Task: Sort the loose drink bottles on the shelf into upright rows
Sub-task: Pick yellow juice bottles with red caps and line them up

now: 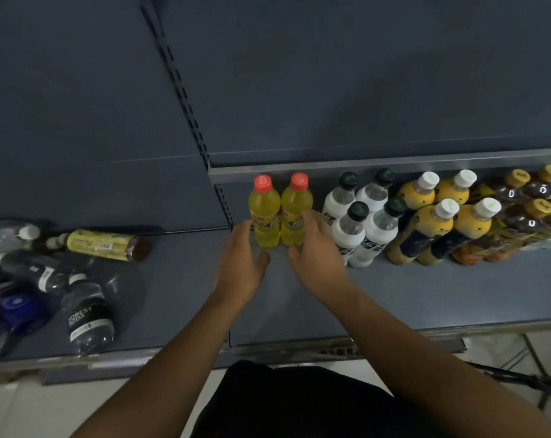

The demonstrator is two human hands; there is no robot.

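Two yellow bottles with red caps stand upright side by side at the back of the grey shelf (pixel 394 295), the left bottle (pixel 263 210) and the right bottle (pixel 296 207). My left hand (pixel 241 263) is just left of and in front of them, fingers apart, near the left bottle's base. My right hand (pixel 318 254) is on the other side, its fingertips touching the right bottle's label. Neither hand grips a bottle. Loose bottles lie on their sides at the left: a yellow-labelled one (pixel 106 245) and a dark-labelled clear one (pixel 89 317).
Upright rows fill the shelf to the right: white bottles with black caps (pixel 359 222), yellow bottles with white caps (pixel 438 222), and dark bottles with gold caps (pixel 533 210). More loose bottles (pixel 30 273) pile at the far left. The shelf's front edge (pixel 299 346) runs below my wrists.
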